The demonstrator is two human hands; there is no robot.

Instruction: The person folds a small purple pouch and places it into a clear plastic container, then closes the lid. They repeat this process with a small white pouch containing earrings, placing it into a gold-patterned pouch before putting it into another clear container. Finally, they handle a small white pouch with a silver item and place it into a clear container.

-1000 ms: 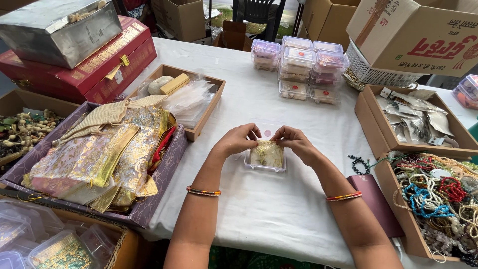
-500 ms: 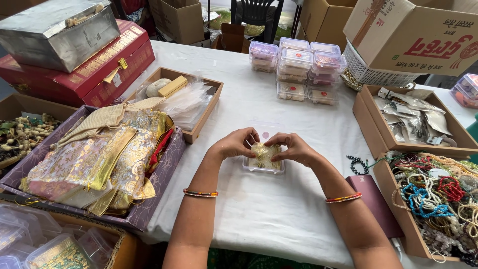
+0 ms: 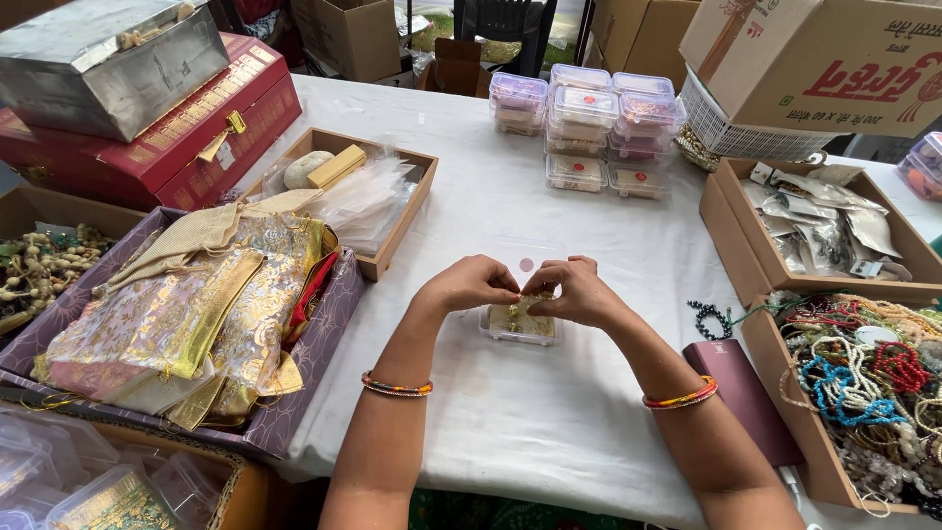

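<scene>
Both hands meet over a small clear box point(image 3: 518, 324) on the white tabletop point(image 3: 510, 422). The left hand point(image 3: 469, 285) and right hand point(image 3: 574, 292) pinch a gold item point(image 3: 517, 306) with narrowed fingers, just above the box.

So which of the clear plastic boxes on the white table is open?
The small clear box under both hands, at the table's middle; its lid lies just behind it. The stacked boxes at the far edge all have lids on.

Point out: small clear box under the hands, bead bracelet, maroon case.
clear box point(image 3: 518, 329), head view, front wall
bead bracelet point(image 3: 708, 319), head view, dark beads on left side
maroon case point(image 3: 748, 397), head view, middle of top face
</scene>
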